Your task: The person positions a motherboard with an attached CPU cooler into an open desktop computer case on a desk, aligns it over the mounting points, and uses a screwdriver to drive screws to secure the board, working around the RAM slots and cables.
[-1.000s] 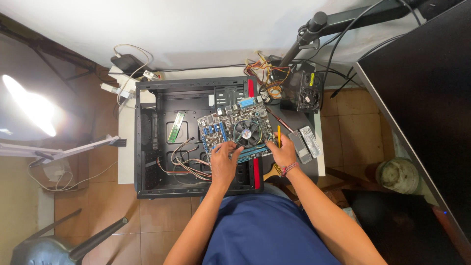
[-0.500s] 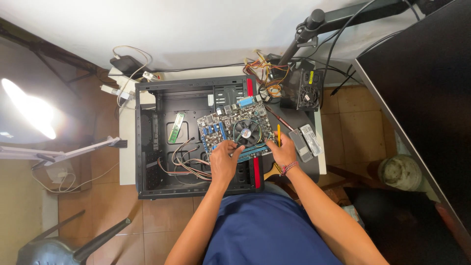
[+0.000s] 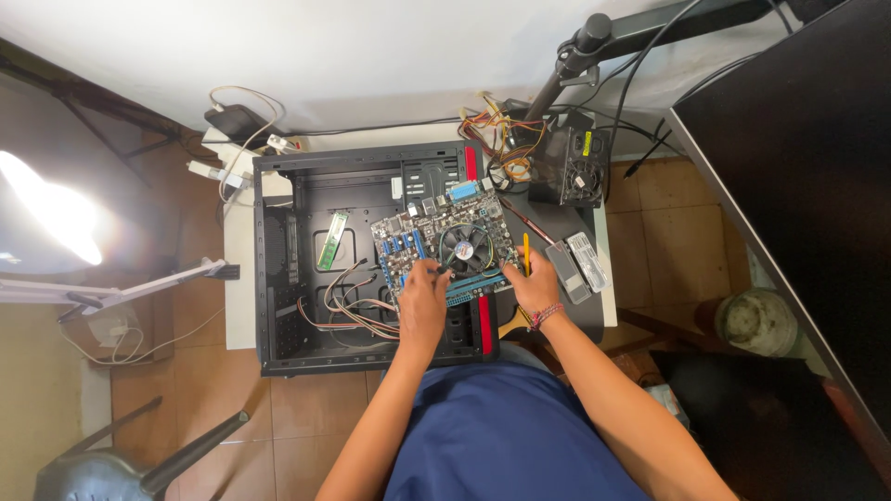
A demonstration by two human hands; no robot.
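Both hands grasp the circuit board (image 3: pixel 445 249), tilted over the open computer case (image 3: pixel 278 269): left hand (image 3: pixel 422 295) near edge, right hand (image 3: pixel 529 283) right corner. Light, stiff, fragile; hold edges.

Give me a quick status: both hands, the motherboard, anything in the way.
Left hand and right hand grip near edge of blue-slotted green motherboard with round fan. Board tilted over open black metal computer case. Loose coloured cables lie under it.
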